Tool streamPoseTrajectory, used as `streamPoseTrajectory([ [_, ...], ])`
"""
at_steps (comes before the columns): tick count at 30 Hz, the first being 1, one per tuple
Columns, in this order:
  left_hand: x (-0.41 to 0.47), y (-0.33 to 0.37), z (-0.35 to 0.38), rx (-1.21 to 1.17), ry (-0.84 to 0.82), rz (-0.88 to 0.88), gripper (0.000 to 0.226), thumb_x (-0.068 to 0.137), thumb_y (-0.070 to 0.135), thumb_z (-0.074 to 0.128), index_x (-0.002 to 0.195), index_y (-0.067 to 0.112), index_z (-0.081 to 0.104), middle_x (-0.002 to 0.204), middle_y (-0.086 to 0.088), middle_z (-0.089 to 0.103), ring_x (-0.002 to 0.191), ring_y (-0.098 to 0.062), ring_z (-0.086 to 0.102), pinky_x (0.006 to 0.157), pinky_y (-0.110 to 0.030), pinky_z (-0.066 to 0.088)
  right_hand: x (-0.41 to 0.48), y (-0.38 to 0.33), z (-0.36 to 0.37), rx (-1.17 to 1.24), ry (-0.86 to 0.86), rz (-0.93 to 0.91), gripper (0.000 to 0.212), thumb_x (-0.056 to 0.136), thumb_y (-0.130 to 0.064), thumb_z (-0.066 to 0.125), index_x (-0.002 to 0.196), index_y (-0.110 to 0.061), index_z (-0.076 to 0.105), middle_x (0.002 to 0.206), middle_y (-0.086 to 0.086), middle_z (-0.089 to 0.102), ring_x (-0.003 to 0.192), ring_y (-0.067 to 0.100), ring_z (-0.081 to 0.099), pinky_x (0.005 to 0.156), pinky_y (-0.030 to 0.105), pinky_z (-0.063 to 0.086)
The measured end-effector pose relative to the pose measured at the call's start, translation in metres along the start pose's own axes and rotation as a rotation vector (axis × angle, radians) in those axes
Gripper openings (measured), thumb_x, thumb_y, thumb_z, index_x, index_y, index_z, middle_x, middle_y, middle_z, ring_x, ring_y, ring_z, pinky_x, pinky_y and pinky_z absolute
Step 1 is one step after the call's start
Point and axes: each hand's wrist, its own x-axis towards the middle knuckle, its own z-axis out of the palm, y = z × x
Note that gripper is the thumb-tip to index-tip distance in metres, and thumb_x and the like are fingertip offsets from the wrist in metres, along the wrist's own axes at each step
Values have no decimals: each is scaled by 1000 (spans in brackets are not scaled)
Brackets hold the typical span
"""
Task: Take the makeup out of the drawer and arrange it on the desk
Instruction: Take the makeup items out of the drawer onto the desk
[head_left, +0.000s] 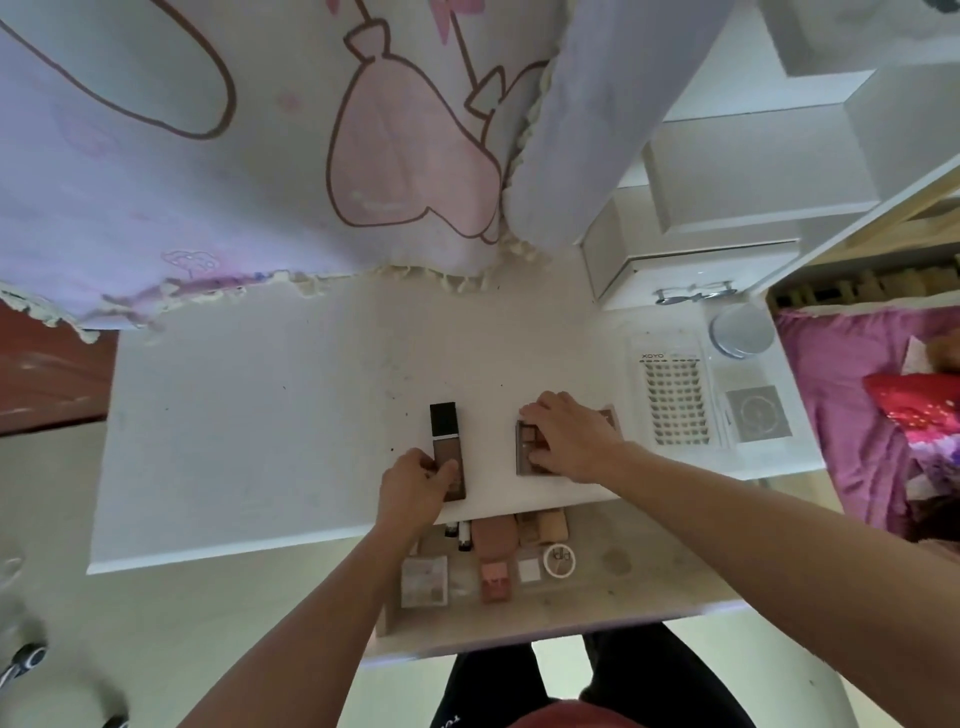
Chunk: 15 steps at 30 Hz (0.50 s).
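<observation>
The foundation bottle (445, 441) lay flat on the desk (260, 415) near its front edge, black cap pointing far; the left hand (415, 480) was wrapped round its near, lower end, fingers and thumb curled about the body, so the bottle ran out beyond the grip toward the far side; just to its right, apart from it, the eyeshadow palette (525, 457) also rested on the desk, mostly covered by the right hand (566, 436), whose fingers reached over its far edge while the thumb pressed at its near side, clamping it; further right sat a lash tray (675, 400), a clear square case (756, 413) and a round compact (743, 330), seemingly already placed; the open drawer (649, 582) below the desk front held several pieces more, among them a pink palette (493, 577) and a square compact (424, 579); the job looked roughly midway, with that remainder left to lift out.
</observation>
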Motion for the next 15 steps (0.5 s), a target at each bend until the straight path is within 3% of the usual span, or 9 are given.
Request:
streamPoseTrajectory([
  [2, 1, 0, -4, -53, -30, -19, 24, 92, 31, 63, 98, 9, 58, 86, -11, 68, 67, -24, 67, 65, -35, 58, -11, -1, 7, -121, 13, -14, 69, 84, -46, 64, 141, -17, 38, 137, 5, 40, 124, 26, 41, 101, 41, 38],
  [4, 3, 1, -5, -55, -47, -16, 24, 91, 30, 65, 96, 8, 58, 81, -11, 68, 61, -22, 67, 62, -34, 59, -15, -1, 13, -184, 38, -3, 77, 81, -47, 67, 144, -17, 34, 140, 5, 39, 126, 26, 40, 104, 41, 35],
  [9, 7, 11, 2, -50, -77, 8, 23, 90, 30, 66, 91, 8, 58, 72, -14, 70, 53, -20, 64, 58, -30, 57, -12, 2, 14, -192, 56, -29, 76, 85, -37, 66, 149, -21, 29, 144, 3, 36, 130, 26, 36, 104, 40, 35],
  [15, 6, 18, 9, -100, -97, -20, 23, 88, 27, 69, 86, 7, 58, 67, -14, 69, 54, -24, 64, 64, -42, 60, -19, 6, 11, -168, 44, -39, 78, 83, -30, 66, 151, -23, 26, 150, 1, 32, 136, 24, 31, 107, 42, 33],
])
